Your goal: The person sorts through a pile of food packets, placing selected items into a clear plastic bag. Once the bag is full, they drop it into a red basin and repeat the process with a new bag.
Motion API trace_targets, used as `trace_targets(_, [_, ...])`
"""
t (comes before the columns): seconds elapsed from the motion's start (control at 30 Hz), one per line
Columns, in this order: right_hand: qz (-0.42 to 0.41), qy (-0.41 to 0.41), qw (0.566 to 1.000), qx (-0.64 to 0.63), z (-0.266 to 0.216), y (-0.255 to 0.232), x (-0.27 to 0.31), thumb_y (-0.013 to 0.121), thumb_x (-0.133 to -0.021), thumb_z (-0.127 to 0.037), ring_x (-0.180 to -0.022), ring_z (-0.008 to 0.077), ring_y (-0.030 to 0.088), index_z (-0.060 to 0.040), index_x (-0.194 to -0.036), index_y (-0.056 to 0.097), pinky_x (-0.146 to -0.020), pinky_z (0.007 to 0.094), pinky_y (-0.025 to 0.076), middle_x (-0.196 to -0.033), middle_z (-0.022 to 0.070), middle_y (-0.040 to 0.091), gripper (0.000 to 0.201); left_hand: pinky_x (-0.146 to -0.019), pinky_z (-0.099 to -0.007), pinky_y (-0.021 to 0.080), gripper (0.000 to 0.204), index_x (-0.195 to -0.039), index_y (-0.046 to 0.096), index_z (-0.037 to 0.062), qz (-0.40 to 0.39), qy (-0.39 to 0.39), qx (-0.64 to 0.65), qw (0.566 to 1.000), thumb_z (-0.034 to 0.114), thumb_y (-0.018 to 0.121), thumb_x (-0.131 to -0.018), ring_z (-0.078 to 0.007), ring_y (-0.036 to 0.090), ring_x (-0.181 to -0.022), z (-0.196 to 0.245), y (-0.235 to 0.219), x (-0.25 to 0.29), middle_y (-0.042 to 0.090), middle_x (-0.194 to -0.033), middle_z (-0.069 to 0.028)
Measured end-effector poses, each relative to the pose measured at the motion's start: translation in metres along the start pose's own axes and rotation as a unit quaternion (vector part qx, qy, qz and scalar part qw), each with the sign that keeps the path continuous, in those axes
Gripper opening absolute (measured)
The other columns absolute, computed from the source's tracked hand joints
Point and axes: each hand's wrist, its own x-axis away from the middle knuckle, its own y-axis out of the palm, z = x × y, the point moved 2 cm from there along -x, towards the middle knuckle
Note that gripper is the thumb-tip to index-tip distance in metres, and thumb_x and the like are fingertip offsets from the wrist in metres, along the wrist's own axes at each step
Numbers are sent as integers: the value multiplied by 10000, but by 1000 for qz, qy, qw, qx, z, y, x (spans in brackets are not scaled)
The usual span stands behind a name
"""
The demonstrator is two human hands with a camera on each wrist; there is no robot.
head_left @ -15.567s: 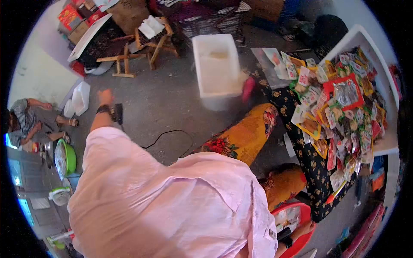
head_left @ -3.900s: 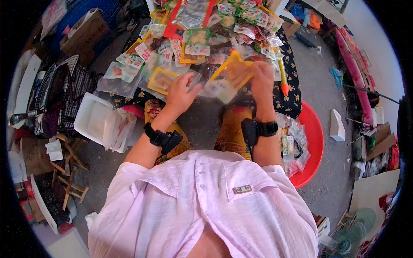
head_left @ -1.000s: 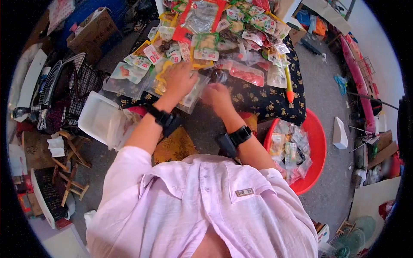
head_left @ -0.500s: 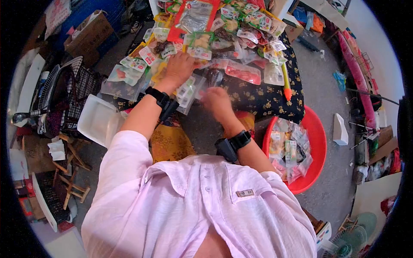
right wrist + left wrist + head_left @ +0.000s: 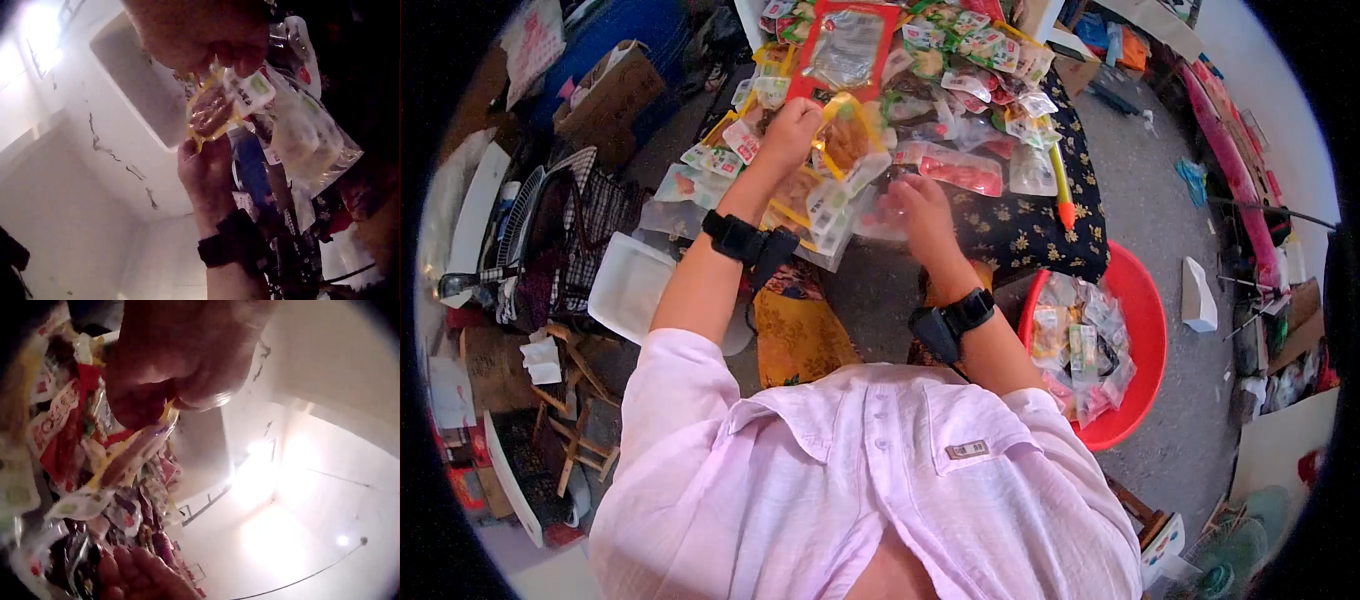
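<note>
The left hand (image 5: 790, 135) pinches a yellow-edged packet (image 5: 847, 140) at the frame's upper centre, seemingly a lifting step; right hand (image 5: 922, 210) lower right, holding or not, I cannot tell; next calls for a steady pinch.

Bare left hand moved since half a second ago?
Yes: in the head view, the bare left hand moved up-left, towards the rectangular red-bordered silver pouch's lower-left corner.

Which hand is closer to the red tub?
Right. The right hand is up and left of the red tub in the head view; the left hand, holding a yellow-edged packet, is farther up and left.
</note>
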Motion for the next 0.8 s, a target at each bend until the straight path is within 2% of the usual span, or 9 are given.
trace_targets(0.07, [-38, 25, 998, -32, -5, 2, 5, 495, -778, -135, -720, 159, 524, 25, -960, 438, -548, 253, 445, -874, 99, 492, 248, -599, -251, 433, 108, -854, 454, 81, -2, -50, 153, 987, 164, 400, -809, -96, 489, -672, -8, 5, 9, 482, -756, 18])
trace_targets(0.17, [-37, 33, 997, -58, -1, 5, 8, 494, -784, -156, -771, 160, 510, 27, -1010, 410, -582, 273, 459, -923, 99, 474, 302, -621, -251, 442, 107, -872, 447, 77, -19, -40, 250, 967, 150, 398, -813, -105, 496, -683, -5, 15, 27, 483, -797, -1])
trace_targets(0.3, [-23, 5, 1000, -17, 1, 6, 12, 493, -785, -173, -832, 155, 487, 7, -1028, 397, -618, 286, 459, -934, 71, 463, 318, -699, -327, 449, 99, -878, 429, 53, 21, -55, 269, 961, 126, 409, -814, -147, 519, -783, 4, 45, 65, 495, -852, -51])
trace_targets(0.37, [-23, -106, 991, 75, 4, -6, 20, 498, -785, -203, -841, 155, 485, -31, -1035, 409, -645, 304, 447, -940, 50, 468, 317, -705, -319, 449, 86, -864, 425, 52, 75, -60, 410, 907, 119, 412, -813, -165, 525, -779, 19, 54, 83, 498, -844, -60])
trace_targets(0.43, [-13, -55, 997, 44, 7, -15, 35, 501, -785, -234, -853, 156, 487, -68, -1043, 418, -671, 320, 434, -945, 33, 479, 318, -710, -312, 448, 74, -853, 422, 53, 108, -74, 501, 856, 115, 414, -813, -180, 529, -780, 27, 56, 95, 497, -836, -66])
trace_targets(0.5, [9, 162, 981, -108, 15, -18, 59, 502, -785, -265, -868, 158, 492, -105, -1051, 425, -696, 334, 420, -948, 21, 494, 321, -712, -305, 448, 63, -843, 418, 55, 123, -104, 548, 821, 112, 413, -816, -191, 530, -784, 28, 58, 108, 492, -826, -67])
trace_targets(0.6, [-151, 241, 934, -215, 33, -12, 75, 499, -783, -279, -917, 160, 490, -131, -1040, 445, -715, 340, 410, -949, 18, 521, 301, -734, -299, 442, 67, -846, 418, 52, 103, -94, 492, 859, 113, 415, -820, -186, 528, -795, 13, 79, 136, 494, -841, -66])
trace_targets(0.7, [-87, 102, 970, -201, -2, 3, 73, 491, -784, -193, -913, 181, 514, -88, -1006, 471, -739, 360, 430, -976, 52, 531, 246, -739, -277, 432, 95, -886, 422, 46, 34, -82, 299, 950, 121, 411, -829, -171, 519, -826, 1, 95, 156, 501, -887, -77])
trace_targets(0.8, [-114, 6, 973, -202, -10, -18, 61, 457, -786, -103, -885, 190, 535, -44, -1001, 468, -739, 371, 449, -987, 86, 528, 223, -729, -258, 424, 163, -952, 424, 41, -89, -55, 227, 968, 141, 430, -824, -147, 511, -840, -8, 96, 163, 502, -930, -73])
